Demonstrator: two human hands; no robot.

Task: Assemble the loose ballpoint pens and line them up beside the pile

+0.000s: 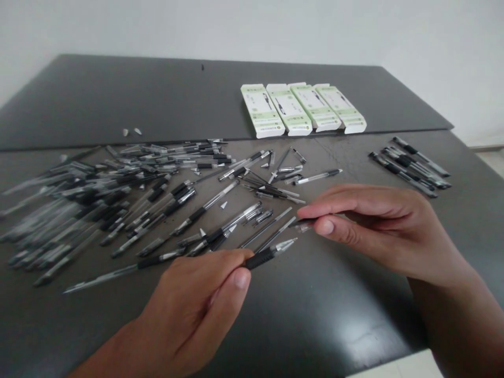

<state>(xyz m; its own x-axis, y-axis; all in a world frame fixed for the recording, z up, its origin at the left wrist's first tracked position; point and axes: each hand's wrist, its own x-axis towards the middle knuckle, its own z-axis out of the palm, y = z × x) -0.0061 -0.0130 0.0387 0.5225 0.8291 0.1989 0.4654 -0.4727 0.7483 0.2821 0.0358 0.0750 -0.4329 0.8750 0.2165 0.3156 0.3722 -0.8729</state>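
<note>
My left hand [189, 299] is low in the middle of the view, shut on a clear gel pen [260, 258] with a black rubber grip and a silver tip pointing right. My right hand [378, 226] pinches a slim dark pen [304, 224] between thumb and fingers, and the fingers hide most of its barrel. The two pens are a short distance apart, tip toward tip. Just beyond my hands lies a large loose spread of similar pens [98, 205], some crossing each other.
The dark table [118, 100] has a seam across it. Several pale green pen boxes [303, 107] stand in a row beyond the pens. A neat group of pens [409, 165] lies at the right. Small white pen caps [132, 131] lie near the seam.
</note>
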